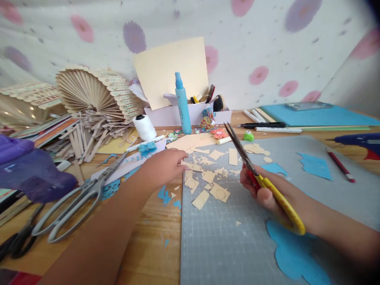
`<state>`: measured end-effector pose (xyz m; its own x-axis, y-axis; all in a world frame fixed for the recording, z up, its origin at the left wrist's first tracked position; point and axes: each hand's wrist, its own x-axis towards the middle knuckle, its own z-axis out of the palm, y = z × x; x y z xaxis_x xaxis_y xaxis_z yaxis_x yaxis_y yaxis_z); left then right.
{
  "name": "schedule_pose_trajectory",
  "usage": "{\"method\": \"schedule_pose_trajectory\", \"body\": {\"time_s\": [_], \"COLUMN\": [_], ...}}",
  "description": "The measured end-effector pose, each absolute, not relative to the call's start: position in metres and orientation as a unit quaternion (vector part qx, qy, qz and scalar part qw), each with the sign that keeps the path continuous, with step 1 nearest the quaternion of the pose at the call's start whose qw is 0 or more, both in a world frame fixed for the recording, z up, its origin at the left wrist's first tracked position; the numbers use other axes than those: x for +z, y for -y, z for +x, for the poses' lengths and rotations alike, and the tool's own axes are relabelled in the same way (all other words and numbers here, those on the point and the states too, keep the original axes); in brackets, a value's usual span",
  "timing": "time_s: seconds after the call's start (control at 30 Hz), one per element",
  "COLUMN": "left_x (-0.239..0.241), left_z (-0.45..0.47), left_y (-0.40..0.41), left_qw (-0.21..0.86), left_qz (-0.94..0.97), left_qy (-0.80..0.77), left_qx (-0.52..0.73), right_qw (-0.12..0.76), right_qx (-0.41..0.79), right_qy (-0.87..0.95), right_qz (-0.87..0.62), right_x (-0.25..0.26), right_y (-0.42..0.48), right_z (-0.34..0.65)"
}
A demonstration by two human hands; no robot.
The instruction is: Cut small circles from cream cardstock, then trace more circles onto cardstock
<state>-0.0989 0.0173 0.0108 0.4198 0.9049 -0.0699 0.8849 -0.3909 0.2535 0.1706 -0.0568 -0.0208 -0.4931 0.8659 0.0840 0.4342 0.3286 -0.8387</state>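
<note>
right hand (280, 185) is gripping scissors (264, 182); left hand (170, 163) is hanging half-open, any hold unclear; careless sweeping could be scattering paper scraps (208, 176).

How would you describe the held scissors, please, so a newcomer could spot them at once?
Start at the grey mat, then find the right hand above it. It holds the scissors; their yellow handle sets them apart from the grey pair and the black pair.
</note>
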Motion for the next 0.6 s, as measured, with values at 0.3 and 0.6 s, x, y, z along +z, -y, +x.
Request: {"method": "schedule_pose_trajectory", "body": {"time_s": [0.3, 0.6], "left_x": [-0.012, -0.007], "left_z": [-0.102, -0.101], "left_y": [-0.036, -0.033], "left_qw": [0.153, 0.144], "left_qz": [0.834, 0.818], "left_qy": [-0.531, -0.557], "left_qx": [0.017, -0.001], "right_qw": [0.264, 0.262], "right_qx": [0.427, 0.421], "right_qy": [0.732, 0.729], "right_qz": [-0.46, -0.472], "right_x": [-0.016, -0.017], "right_y": [0.058, 0.052], "right_z": [0.164, 0.163]}}
